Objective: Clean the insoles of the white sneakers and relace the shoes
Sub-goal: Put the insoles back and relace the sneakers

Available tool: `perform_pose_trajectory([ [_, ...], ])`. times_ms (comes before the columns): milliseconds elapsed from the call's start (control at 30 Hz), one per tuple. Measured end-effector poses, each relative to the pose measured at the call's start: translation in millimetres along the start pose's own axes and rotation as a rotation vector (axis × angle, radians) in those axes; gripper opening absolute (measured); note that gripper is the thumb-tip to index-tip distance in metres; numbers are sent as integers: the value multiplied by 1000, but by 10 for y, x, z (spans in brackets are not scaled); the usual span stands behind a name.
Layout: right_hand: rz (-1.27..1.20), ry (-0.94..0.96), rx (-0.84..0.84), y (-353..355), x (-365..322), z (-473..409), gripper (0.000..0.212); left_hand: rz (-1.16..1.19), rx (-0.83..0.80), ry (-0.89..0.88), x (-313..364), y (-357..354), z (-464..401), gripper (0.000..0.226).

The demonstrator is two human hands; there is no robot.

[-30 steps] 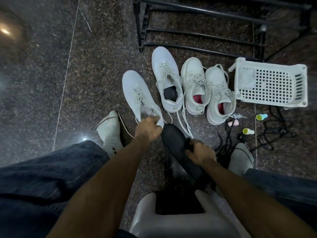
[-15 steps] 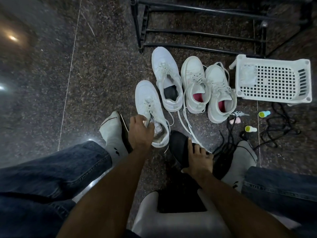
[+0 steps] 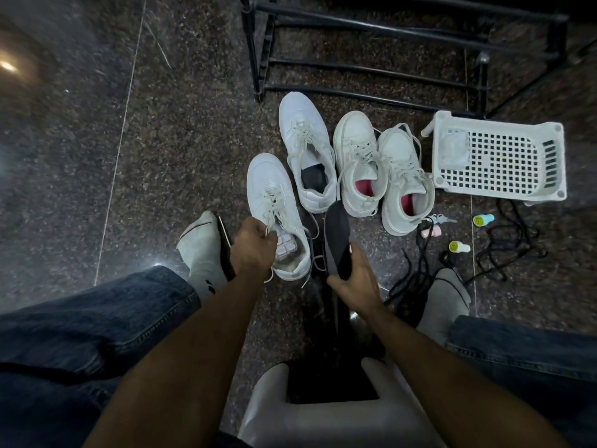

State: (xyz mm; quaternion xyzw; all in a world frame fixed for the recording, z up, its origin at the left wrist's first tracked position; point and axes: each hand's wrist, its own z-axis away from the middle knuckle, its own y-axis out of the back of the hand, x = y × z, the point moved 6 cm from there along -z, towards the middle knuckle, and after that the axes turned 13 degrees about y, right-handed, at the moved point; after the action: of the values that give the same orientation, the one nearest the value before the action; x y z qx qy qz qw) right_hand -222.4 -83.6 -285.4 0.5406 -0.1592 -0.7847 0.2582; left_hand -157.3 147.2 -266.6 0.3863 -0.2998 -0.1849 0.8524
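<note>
Four white sneakers on the granite floor (image 3: pixel 181 130), toes all pointing away from the person. Left hand (image 3: pixel 253 250) grips the near-left sneaker (image 3: pixel 274 208) at its tongue and laces; collar open, pale footbed showing. Right hand (image 3: pixel 353 281) pinches one black insole (image 3: pixel 336 237), long axis roughly upright in view, toe end away, beside that shoe. Second sneaker (image 3: pixel 305 150) keeps a black insole; the two right ones (image 3: pixel 357 156) (image 3: pixel 403 176) show pink lining. No readable writing. One white basket (image 3: pixel 499 160), two small yellow-capped bottles (image 3: pixel 459 246) (image 3: pixel 483 219).
</note>
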Motion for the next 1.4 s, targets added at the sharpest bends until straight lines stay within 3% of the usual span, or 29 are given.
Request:
perform_pose_trajectory([
  [167, -101, 91, -23, -178, -477, -246, 99, -20, -56, -20, 12, 36, -30, 15],
  [333, 255, 88, -85, -351, -714, -408, 108, -51, -76, -35, -31, -24, 70, 14],
  [400, 373, 107, -69, -377, -753, -459, 103, -42, -81, -40, -33, -27, 101, 14],
  [633, 391, 2, -36, 10, -582, -552, 88, -45, -130, -146, -254, 20, 57, 15],
  [733, 487, 29, -60, 33, -570, -521, 90, -48, -67, -356, -235, 53, 102, 18],
  [900, 452, 30, -18, -98, -589, -490, 91, -398, 205, -741, -26, -38, 288, 21],
  [1167, 395, 3, 11, -99, -542, -485, 88, -691, 157, -645, 191, -462, 109, 29],
  [1400, 384, -7, -17, -95, -527, -504, 88, -670, 183, -569, 204, -627, 44, 26],
])
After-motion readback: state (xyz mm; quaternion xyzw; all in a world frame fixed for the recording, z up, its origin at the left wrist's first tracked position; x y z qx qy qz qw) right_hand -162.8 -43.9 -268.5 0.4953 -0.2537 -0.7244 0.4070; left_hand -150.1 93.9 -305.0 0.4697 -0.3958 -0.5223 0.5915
